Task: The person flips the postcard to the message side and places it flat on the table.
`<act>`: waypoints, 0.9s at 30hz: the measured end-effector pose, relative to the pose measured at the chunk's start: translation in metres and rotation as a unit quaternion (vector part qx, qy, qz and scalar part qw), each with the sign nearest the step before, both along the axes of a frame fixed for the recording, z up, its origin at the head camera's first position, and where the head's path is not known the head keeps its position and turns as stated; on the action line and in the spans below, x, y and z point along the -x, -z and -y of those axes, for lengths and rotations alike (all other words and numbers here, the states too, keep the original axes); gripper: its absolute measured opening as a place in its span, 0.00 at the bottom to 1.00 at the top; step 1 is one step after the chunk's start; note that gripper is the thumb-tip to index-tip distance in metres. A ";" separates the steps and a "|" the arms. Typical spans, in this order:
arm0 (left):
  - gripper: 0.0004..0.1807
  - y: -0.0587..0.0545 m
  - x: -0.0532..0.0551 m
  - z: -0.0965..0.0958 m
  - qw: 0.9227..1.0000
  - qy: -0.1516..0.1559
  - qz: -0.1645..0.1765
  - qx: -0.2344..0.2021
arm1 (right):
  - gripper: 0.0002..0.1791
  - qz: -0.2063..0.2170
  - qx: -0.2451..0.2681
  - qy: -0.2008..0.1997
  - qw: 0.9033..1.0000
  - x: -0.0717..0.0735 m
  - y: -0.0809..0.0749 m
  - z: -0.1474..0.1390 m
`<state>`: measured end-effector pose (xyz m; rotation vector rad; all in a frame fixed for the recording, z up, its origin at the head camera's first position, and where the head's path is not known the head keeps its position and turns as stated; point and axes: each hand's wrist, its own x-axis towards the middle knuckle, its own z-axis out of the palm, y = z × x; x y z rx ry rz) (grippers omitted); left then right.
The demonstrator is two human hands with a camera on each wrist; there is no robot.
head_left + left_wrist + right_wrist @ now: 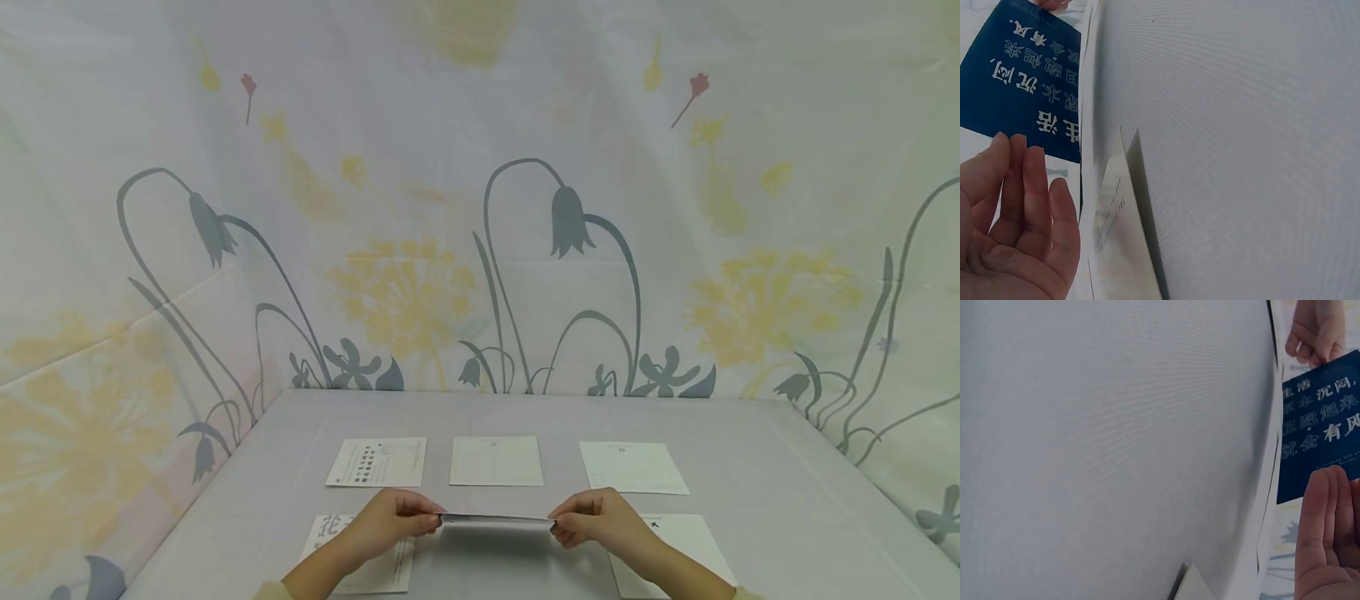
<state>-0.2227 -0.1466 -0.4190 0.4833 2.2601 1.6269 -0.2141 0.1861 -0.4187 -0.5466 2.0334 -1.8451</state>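
A dark blue postcard [1029,94] with white and grey Chinese characters is held up above the table by both hands. From the head view the postcard [497,518] appears nearly edge-on. My left hand [390,525] pinches its left end between thumb and fingers. At the right end, my right hand [603,525] does the same. The right wrist view shows the postcard's [1322,431] printed face, with the right hand [1329,537] at its lower edge. Beneath my left forearm lies a card with large grey characters [390,575]; a white card [693,550] lies partly under the right forearm.
Behind the hands, three cards lie in a row: one with printed characters [382,462], a pale one [495,461] in the middle and another pale one [633,467] on the right. A grey-white cloth covers the table [765,475]. Floral curtains [480,125] surround it.
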 end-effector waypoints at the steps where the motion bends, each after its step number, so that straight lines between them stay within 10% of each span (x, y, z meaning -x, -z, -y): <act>1: 0.12 0.000 0.000 0.000 1.000 -0.001 0.002 -0.002 | 0.16 0.002 0.002 -0.001 1.000 0.000 0.000 0.000; 27: 0.15 0.005 -0.002 -0.006 0.999 -0.018 0.032 -0.036 | 0.09 -0.021 -0.091 0.054 0.994 -0.002 0.003 0.008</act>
